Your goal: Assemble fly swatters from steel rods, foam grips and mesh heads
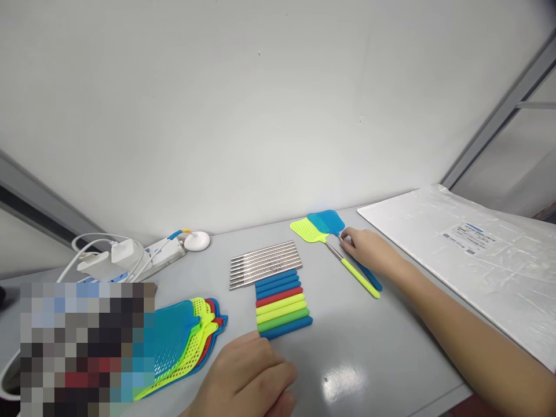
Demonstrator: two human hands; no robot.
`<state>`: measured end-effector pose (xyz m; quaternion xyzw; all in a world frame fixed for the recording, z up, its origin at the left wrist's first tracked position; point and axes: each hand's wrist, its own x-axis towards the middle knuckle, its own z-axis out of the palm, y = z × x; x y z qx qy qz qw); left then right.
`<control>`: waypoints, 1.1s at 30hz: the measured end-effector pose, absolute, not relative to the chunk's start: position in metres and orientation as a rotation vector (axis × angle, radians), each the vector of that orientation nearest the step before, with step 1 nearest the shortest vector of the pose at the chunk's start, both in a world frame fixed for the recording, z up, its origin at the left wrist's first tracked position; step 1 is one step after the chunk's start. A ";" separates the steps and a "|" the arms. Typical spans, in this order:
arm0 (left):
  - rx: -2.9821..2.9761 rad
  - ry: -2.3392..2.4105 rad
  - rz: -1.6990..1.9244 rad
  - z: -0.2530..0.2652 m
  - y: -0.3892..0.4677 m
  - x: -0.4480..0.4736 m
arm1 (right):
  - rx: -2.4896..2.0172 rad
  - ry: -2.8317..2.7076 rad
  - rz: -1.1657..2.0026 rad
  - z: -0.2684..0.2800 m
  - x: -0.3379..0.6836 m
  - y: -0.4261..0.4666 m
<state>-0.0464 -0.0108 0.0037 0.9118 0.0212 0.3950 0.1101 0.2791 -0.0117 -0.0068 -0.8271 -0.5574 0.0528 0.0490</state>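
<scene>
My right hand reaches to the back of the table, its fingertips closed on the metal shaft of a blue fly swatter. That swatter lies partly over a yellow fly swatter with a metal shaft and yellow grip. At the front, my left hand rests with curled fingers; no object shows in it. Just beyond it lies a row of handle grips in blue, red, yellow and green. Behind them several silver metal rods lie side by side. Left of my left hand, loose swatter heads are stacked.
A white wrapped panel with a label lies along the right side. At the back left are a power strip with plugs and cables, and a round white device. A pixelated patch hides the front left. A white wall bounds the grey table.
</scene>
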 end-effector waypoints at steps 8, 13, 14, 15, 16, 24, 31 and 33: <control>2.691 0.098 1.176 0.005 -0.009 -0.046 | -2.543 -1.741 0.100 0.007 0.261 -0.027; 2.682 0.095 1.133 0.003 -0.009 -0.048 | -2.562 -1.881 0.085 -0.001 0.248 -0.029; 2.686 0.106 1.132 0.003 -0.010 -0.048 | -2.581 -1.884 0.079 -0.003 0.247 -0.028; 2.690 0.114 1.133 0.004 -0.010 -0.048 | -2.595 -1.885 0.074 -0.006 0.247 -0.026; 2.691 0.122 1.136 0.004 -0.011 -0.047 | -2.604 -1.884 0.075 -0.008 0.247 -0.025; 2.698 0.125 1.166 0.006 -0.010 -0.048 | -2.654 -1.880 0.126 -0.011 0.255 -0.021; 2.719 0.103 1.167 0.008 -0.010 -0.049 | -2.690 -1.843 0.182 -0.010 0.262 -0.024; 2.723 0.108 1.176 0.008 -0.011 -0.048 | -2.691 -1.823 0.212 -0.008 0.265 -0.024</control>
